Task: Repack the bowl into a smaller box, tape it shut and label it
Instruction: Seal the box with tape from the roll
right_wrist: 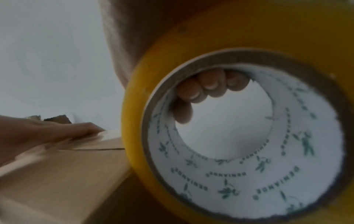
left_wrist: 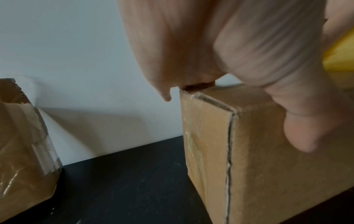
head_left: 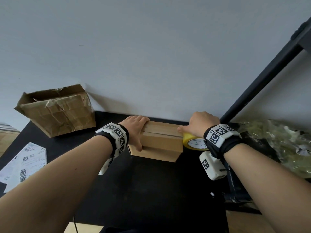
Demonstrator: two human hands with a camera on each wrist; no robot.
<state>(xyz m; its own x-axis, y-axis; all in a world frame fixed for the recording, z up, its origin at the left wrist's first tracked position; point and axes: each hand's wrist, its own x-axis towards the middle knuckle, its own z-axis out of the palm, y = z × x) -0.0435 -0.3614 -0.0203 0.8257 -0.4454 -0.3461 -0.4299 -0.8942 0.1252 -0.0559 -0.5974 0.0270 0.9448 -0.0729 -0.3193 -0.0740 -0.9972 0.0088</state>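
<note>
Small box (head_left: 158, 142) on black tabletop (head_left: 138, 185), near wall, flaps closed, seam along top. Left hand (head_left: 137, 127) draped over box's left end, fingers curled over far top edge, thumb down near face, holding box. Right hand (head_left: 200, 125) at box's right end, gripping yellow tape roll (head_left: 193, 142); fingertips (right_wrist: 210, 86) hooked through core, roll touching box's right edge. Bowl not visible. Larger torn box (head_left: 57, 111) left of small box, open. Printed labels (head_left: 25, 163) farther left, toward tabletop's near edge. Crumpled plastic wrap (head_left: 279, 142) right of small box.
</note>
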